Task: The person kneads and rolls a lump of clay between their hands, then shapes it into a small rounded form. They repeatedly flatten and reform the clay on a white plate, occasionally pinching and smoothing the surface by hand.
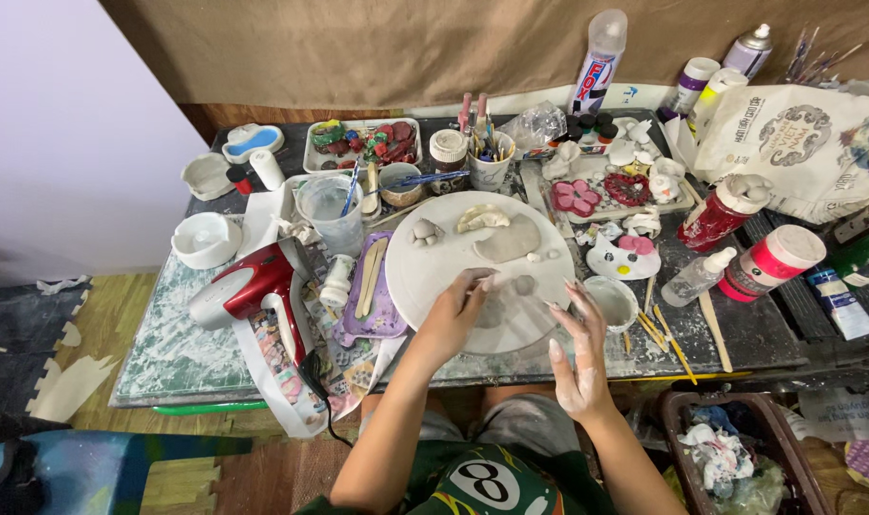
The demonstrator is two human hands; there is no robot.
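A flat grey clay piece [496, 307] is pressed at six o'clock on the round white board [434, 272] by the left hand [454, 315], fingers curled. The right hand [578, 348] is held spread, grasping nothing, at four o'clock.

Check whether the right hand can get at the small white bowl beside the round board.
Probably yes. The right hand hovers open at the board's right edge, and the white bowl sits just beyond its fingertips with nothing between them. Only thin sticks lie on the bowl's far side.

Bright even light, soft shadows, edges warped.
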